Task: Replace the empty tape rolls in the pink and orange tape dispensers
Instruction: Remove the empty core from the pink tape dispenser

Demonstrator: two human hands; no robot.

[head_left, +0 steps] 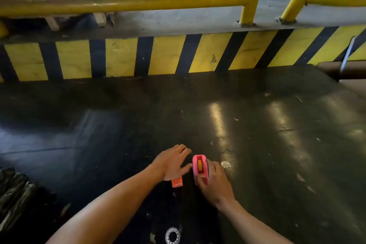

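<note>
No legible text, labels or numbers anywhere in view

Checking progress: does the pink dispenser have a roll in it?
Yes. The pink dispenser stands upright with a yellow-orange roll in its slot; whether any tape is left, cannot tell.

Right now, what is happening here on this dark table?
A person works with bare hands on a dark table. The right hand grips the pink tape dispenser, which stands on the table with a yellowish roll inside. The left hand lies flat over the orange tape dispenser, of which only one end shows. A clear tape roll lies nearer the person.
</note>
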